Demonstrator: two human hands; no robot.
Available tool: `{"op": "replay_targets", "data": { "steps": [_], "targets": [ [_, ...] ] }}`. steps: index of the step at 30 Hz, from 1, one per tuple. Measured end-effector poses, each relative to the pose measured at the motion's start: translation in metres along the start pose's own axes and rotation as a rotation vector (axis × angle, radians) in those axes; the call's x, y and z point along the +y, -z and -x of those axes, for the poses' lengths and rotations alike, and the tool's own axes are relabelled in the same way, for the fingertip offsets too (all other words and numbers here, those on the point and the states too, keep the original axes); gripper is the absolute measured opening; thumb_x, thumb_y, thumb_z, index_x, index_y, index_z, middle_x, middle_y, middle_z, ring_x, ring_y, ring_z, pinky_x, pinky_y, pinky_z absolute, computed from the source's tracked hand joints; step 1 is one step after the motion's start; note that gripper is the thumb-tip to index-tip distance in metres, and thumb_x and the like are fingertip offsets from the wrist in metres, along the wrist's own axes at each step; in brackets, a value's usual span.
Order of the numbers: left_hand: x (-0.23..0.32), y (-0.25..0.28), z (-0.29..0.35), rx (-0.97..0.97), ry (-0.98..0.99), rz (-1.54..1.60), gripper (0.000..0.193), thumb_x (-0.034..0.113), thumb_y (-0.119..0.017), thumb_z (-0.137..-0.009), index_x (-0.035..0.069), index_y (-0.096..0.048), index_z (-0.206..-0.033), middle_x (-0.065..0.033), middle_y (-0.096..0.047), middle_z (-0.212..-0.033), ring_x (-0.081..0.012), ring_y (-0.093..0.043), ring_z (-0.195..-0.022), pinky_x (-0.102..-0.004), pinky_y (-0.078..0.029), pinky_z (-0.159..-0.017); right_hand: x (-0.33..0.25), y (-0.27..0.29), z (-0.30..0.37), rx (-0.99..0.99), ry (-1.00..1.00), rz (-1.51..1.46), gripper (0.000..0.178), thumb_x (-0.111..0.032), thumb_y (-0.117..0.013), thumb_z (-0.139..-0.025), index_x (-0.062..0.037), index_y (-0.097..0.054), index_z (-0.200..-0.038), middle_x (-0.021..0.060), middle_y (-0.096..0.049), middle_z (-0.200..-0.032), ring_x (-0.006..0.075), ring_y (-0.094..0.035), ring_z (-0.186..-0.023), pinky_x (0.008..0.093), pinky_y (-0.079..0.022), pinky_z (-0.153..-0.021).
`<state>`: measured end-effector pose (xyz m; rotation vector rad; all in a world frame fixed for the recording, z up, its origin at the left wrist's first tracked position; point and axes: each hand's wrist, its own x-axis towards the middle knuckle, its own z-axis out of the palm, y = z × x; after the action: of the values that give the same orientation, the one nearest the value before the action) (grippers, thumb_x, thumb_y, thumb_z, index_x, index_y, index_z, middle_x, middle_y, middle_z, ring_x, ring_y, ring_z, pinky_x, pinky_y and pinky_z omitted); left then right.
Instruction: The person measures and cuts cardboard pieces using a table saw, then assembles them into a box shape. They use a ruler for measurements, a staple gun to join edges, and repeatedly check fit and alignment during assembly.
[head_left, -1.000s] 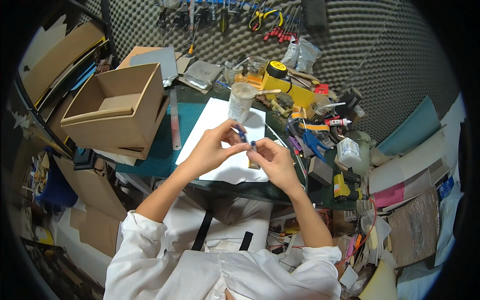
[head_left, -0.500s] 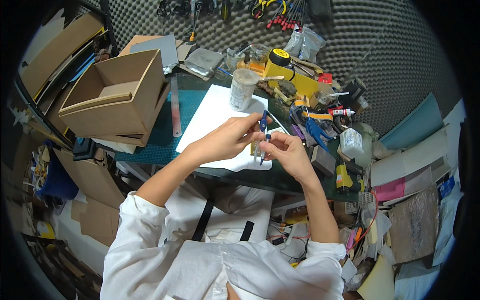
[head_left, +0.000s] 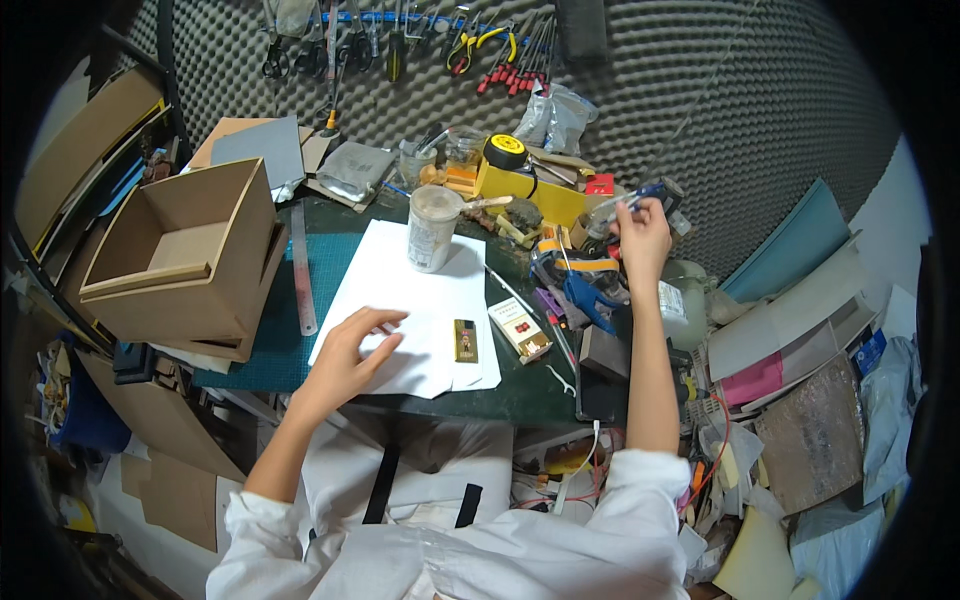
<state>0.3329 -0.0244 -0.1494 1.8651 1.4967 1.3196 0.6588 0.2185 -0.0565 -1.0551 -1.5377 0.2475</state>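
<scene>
The person's left hand [head_left: 352, 345] rests on the white paper sheet [head_left: 410, 300], fingers loosely spread and arched, fingertips touching the paper near its lower left edge. It holds nothing. The right hand [head_left: 640, 232] is stretched out over the crowded right side of the bench, pinched around a blue-handled pen-like tool [head_left: 628, 199] that sticks out to the left of the fingers; what kind of tool it is I cannot tell.

A small dark and gold rectangular piece [head_left: 465, 340] lies on the paper, near its right edge and well apart from both hands. Just beside it, off the paper, sits a small printed box [head_left: 520, 330], lying aslant. A clear plastic jar [head_left: 433, 228] stands upright at the paper's top edge. The paper lies partly on a green cutting mat [head_left: 335, 270], with a steel ruler [head_left: 303, 270] running along the mat's left part, close to the open cardboard box [head_left: 180, 255] that takes up the bench's left end.

Open room is on the paper between the left hand and the jar. To the right the bench is thick with tools: a blue clamp [head_left: 585, 295] and a yellow case [head_left: 525, 185] with a tape measure [head_left: 505, 152] on it. Pliers hang along the foam wall [head_left: 700, 100] behind
</scene>
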Motion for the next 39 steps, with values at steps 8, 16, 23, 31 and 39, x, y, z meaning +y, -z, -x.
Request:
{"op": "replay_targets", "data": {
  "steps": [8,16,23,31,39],
  "targets": [
    [-0.052,0.002,0.032,0.225,0.213,-0.067,0.018,0.007,-0.062,-0.09,0.0,-0.065,-0.106,-0.012,-0.065,-0.089,-0.0198,-0.062,-0.075,-0.0291,-0.05,-0.069,0.083,-0.082,-0.092,0.064,-0.023,0.658,0.024,-0.023,-0.072,-0.081,-0.0024,-0.063,-0.091,0.0197,-0.069,-0.087,0.0407,-0.066,-0.087,0.0477,-0.051,-0.076],
    [-0.054,-0.008,0.025,0.327,0.126,-0.224,0.016,0.004,-0.065,-0.086,0.002,-0.065,-0.101,-0.0117,-0.065,-0.081,-0.023,-0.062,-0.073,-0.0326,-0.049,-0.067,0.122,-0.108,-0.101,-0.104,-0.212,0.793,0.032,-0.035,-0.073,-0.078,-0.0071,-0.071,-0.095,0.0211,-0.069,-0.1,0.0401,-0.065,-0.097,0.0475,-0.051,-0.083],
    [-0.051,-0.007,0.023,0.329,0.116,-0.264,0.012,0.005,-0.065,-0.085,0.001,-0.066,-0.097,-0.0111,-0.066,-0.08,-0.0233,-0.061,-0.072,-0.0328,-0.048,-0.067,0.13,-0.113,-0.103,-0.206,-0.226,0.813,0.036,-0.037,-0.072,-0.075,-0.0084,-0.072,-0.097,0.0197,-0.069,-0.104,0.0378,-0.065,-0.101,0.0458,-0.051,-0.086],
    [-0.054,-0.006,0.025,0.347,0.069,-0.314,0.01,0.005,-0.065,-0.085,0.002,-0.067,-0.094,-0.01,-0.068,-0.084,-0.0243,-0.061,-0.073,-0.0331,-0.047,-0.07,0.14,-0.118,-0.107,-0.127,-0.088,0.695,0.037,-0.037,-0.065,-0.085,-0.007,-0.065,-0.107,0.0264,-0.067,-0.1,0.0444,-0.062,-0.098,0.0495,-0.049,-0.086],
    [-0.056,-0.005,0.028,0.35,0.079,-0.306,0.01,0.008,-0.064,-0.086,0.003,-0.067,-0.093,-0.01,-0.068,-0.087,-0.0254,-0.063,-0.076,-0.0348,-0.048,-0.073,0.16,-0.125,-0.113,-0.234,-0.027,0.793,0.037,-0.033,-0.07,-0.082,0.0016,-0.068,-0.092,0.0265,-0.067,-0.092,0.0437,-0.064,-0.095,0.0488,-0.049,-0.083]
  ]
}}
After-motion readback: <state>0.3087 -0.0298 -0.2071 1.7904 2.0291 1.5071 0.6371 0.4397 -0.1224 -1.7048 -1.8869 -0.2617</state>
